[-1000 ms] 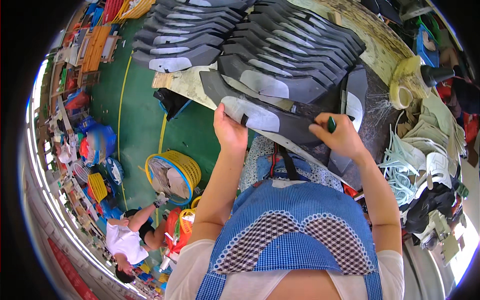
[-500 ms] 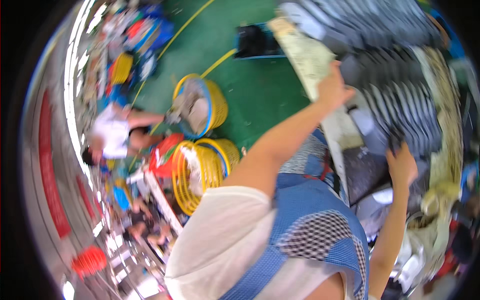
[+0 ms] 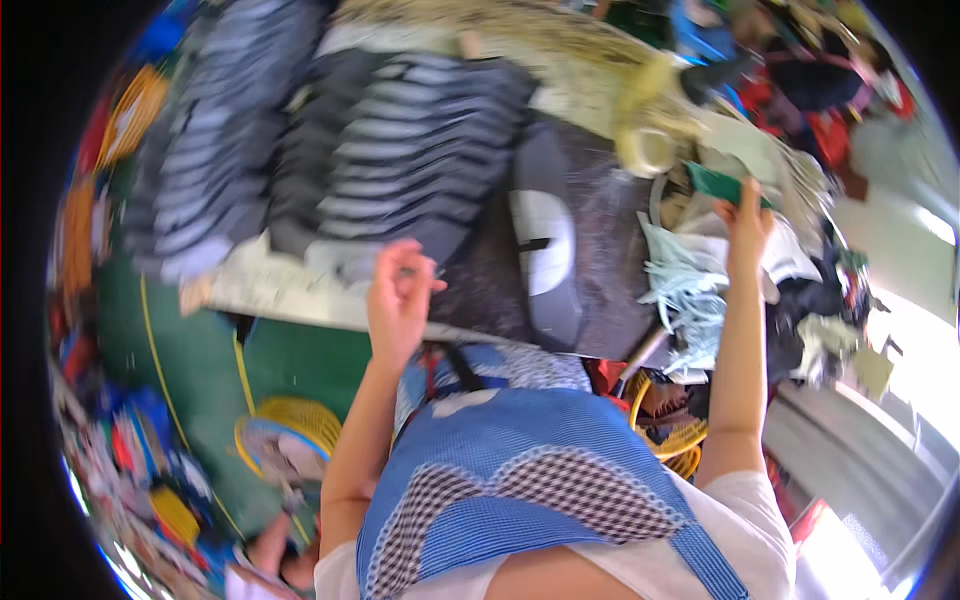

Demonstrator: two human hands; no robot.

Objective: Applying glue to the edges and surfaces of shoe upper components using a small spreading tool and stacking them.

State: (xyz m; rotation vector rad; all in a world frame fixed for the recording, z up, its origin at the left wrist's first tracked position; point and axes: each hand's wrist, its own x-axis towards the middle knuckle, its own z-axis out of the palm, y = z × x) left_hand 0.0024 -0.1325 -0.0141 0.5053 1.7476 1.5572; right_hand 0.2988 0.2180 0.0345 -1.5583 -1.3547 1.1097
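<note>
My right hand reaches out to the right and grips a small flat green piece above a heap of pale cloth scraps. My left hand hovers at the table's front edge, its fingers loosely curled and apart, with nothing seen in them. Beyond it lie overlapping rows of dark grey curved panels with pale patches. A single dark panel with a white patch lies by itself on the dark board between my hands. Motion blurs the panel rows.
A yellowish roll stands at the board's far right corner. Pale blue strips hang over the table's right side. Yellow baskets stand on the green floor at left, near another person's arm. Another yellow basket sits below the table.
My view has swung right, so the table now lies across in front of me. My right hand has left the panel rows and now holds the green piece; the single panel lies in plain sight.
</note>
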